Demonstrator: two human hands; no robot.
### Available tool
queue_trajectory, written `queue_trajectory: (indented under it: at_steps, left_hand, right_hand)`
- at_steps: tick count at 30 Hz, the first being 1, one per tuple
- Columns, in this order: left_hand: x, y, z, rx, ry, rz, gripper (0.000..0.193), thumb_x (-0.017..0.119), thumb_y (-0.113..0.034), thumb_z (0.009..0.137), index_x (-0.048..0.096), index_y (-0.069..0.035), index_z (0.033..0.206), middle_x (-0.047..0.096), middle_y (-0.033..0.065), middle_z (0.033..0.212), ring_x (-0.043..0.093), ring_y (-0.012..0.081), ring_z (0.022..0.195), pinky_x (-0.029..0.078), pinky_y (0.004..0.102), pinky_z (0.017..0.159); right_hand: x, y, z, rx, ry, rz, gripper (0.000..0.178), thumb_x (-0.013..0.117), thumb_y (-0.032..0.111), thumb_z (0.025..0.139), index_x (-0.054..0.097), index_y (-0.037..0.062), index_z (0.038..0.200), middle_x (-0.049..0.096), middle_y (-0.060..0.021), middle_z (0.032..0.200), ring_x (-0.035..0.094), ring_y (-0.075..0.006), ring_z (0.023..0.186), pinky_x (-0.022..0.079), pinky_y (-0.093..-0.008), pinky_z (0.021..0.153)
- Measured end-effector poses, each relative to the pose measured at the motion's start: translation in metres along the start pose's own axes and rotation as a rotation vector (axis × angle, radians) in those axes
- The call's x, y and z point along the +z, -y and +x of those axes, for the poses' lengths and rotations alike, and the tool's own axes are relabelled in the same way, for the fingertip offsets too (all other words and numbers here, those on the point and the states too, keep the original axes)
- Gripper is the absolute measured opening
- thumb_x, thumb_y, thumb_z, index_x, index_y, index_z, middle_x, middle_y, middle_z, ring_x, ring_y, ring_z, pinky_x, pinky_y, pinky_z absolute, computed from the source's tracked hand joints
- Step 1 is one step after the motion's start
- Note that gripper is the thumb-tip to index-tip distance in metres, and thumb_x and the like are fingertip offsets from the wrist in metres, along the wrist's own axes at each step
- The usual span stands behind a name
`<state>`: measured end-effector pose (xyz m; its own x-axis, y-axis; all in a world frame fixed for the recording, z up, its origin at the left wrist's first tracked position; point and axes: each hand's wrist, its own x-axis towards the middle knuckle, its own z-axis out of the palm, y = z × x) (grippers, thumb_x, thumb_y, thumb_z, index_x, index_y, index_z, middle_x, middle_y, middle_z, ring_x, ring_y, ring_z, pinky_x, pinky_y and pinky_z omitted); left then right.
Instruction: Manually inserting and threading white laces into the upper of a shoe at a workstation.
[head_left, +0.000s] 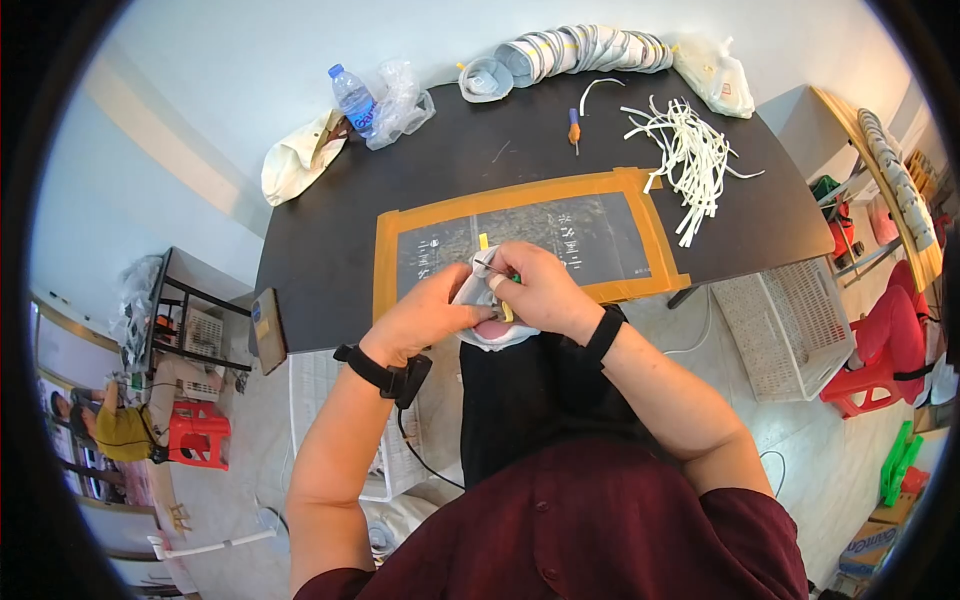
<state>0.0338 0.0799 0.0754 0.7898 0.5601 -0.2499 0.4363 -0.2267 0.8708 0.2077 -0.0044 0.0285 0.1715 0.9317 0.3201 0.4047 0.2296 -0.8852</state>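
A white and grey fabric piece (497, 335), cup-shaped with a yellow tab, is held over the front edge of the table. My left hand (432, 308) is closed on its left side, thumb pressed toward the inside. At the upper right of the piece, my right hand (537, 290) is closed round a small tool (515, 278) with a green handle; a thin dark shaft shows by the fabric. The fingers hide most of the tool and where its tip meets the fabric. Under the hands lies a clear sheet (610, 240) edged with brown tape.
Along the back of the dark table (340, 235) lie nested fabric pieces (590, 52), a screwdriver (574, 130), white strips (695, 160), a plastic bag (715, 75), a water bottle (352, 98) and a cream cloth cap (300, 160). A phone (267, 330) rests at the left edge; a crate (780, 325) stands right.
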Motion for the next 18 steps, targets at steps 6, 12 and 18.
queue_trajectory:
  at_steps: [6,12,18]
  left_hand:
    - [0.002,-0.002,-0.003,-0.015,0.035,-0.075,0.046,0.071,-0.012,0.083,0.055,-0.001,0.125,0.063,0.0081,0.114,0.059,0.0146,0.105,0.047,0.0305,0.092]
    - [0.011,-0.003,0.003,-0.044,-0.13,0.017,0.035,0.07,-0.015,0.083,0.06,0.003,0.111,0.067,0.0116,0.104,0.064,0.019,0.098,0.049,0.0325,0.084]
    - [0.012,0.01,0.005,0.089,-0.232,0.199,0.026,0.069,-0.014,0.082,0.063,0.001,0.102,0.067,0.0153,0.096,0.065,0.0256,0.089,0.049,0.0361,0.079]
  right_hand:
    - [0.0,0.0,-0.001,0.005,0.019,-0.021,0.011,0.064,0.009,0.085,0.056,0.0017,0.082,0.059,-0.0119,0.084,0.059,-0.0266,0.079,0.048,-0.0371,0.072]
    - [0.004,0.001,0.0,0.047,0.003,-0.037,0.011,0.064,0.009,0.087,0.057,0.0014,0.082,0.059,-0.0116,0.084,0.059,-0.0258,0.077,0.049,-0.0362,0.071]
    - [0.007,0.0,-0.002,0.005,0.012,-0.065,0.011,0.064,0.01,0.081,0.057,0.0017,0.082,0.061,-0.0149,0.085,0.061,-0.0337,0.08,0.048,-0.0414,0.071]
